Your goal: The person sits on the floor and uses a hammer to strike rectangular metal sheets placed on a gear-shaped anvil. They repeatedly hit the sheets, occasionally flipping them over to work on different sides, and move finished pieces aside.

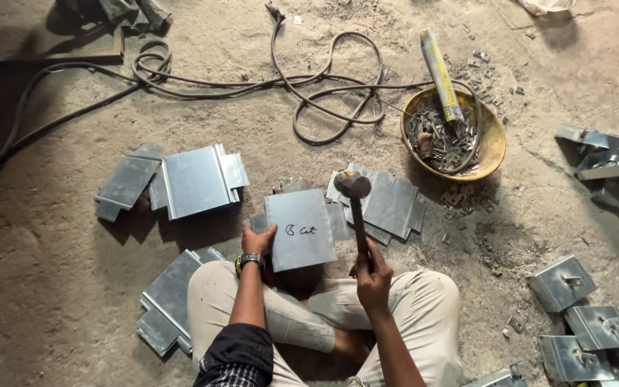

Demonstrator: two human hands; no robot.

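dusty workshop floor (pixel 66 287), and the sheet-metal plate (pixel 299 229) lies flat before crossed legs: thin, stiff, probably sharp-edged, best held by its edge. left hand (pixel 258 239) pins its near-left edge; right hand (pixel 372 276), fingers wrapped tight, holds hammer (pixel 357 204) over it. more plates (pixel 195 179) around.

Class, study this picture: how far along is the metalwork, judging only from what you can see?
Done, apparently: folded bracket pieces lie at the right. In hand: the left hand steadies a flat metal sheet, while the right hand holds a hammer raised above it. Left: flat sheets in stacks around the person, seemingly still unworked.
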